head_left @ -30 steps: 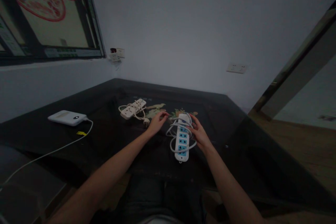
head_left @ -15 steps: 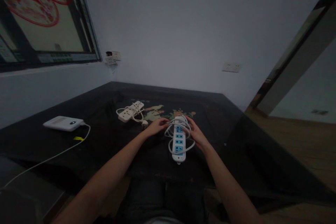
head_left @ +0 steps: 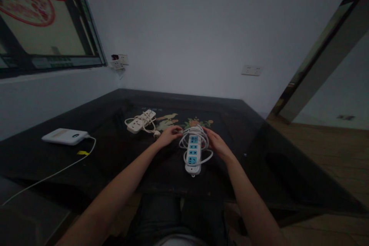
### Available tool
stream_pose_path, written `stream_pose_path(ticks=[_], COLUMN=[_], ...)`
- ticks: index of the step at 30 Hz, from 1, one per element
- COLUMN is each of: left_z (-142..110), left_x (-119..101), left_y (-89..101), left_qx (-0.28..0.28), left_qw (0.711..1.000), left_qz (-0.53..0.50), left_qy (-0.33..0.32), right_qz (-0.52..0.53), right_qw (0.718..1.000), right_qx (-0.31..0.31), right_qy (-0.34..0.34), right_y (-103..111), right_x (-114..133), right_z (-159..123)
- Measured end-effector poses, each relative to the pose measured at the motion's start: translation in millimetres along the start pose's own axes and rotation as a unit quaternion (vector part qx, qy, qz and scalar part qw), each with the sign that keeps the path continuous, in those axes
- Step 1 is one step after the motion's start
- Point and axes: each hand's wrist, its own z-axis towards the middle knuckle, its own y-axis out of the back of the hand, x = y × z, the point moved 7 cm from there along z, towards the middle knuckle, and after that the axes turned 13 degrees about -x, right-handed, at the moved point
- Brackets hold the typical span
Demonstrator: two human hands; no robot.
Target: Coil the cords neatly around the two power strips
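Observation:
A white power strip (head_left: pixel 193 156) with blue sockets lies lengthwise on the dark table before me. Its white power cord (head_left: pixel 206 156) is looped over it in several coils, bunched at the far end. My left hand (head_left: pixel 170 135) is at the left of the coils, thumb and fingertips pinched together on the cord. On the other side, my right hand (head_left: pixel 218 143) curls its fingers against the coils and grips them; part of its fingertips is behind the cord. A second, cream power strip (head_left: pixel 141 121) wrapped in its own cord lies further left, its plug (head_left: pixel 156 133) near my left hand.
A white power bank (head_left: pixel 65 137) with a cable trailing off the table's left edge sits on the dark table (head_left: pixel 230 115). Beside the cable is a yellow tag (head_left: pixel 83 153). Wall sockets (head_left: pixel 251 70) are behind the table, and a window is at the left.
My right fingers have drawn back from the top of the strip to the right side of the coils. The cord loops sit more gathered at the far end. The view has shifted slightly.

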Motion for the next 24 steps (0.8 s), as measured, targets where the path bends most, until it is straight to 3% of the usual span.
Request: stream_pose_path(ticks=[10, 16, 20, 24], left_z=[4, 2, 1, 0], left_x=[-33, -40, -40, -44], left_y=[27.0, 28.2, 26.0, 26.4], left_qx=[-0.072, -0.080, -0.083, -0.086], left_qw=[0.997, 0.995, 0.995, 0.995], left_qz=[-0.036, -0.048, -0.042, -0.039], left_qy=[-0.020, -0.020, -0.022, -0.030], right_qz=[-0.032, -0.073, -0.121, -0.179], right_qw=[0.999, 0.995, 0.981, 0.950], right_qx=[-0.032, -0.054, -0.112, -0.197], right_qy=[0.019, 0.051, 0.101, 0.163], right_y=[-1, -1, 12, 35], right_x=[-3, 2, 11, 30], right_z=[1, 1, 7, 1])
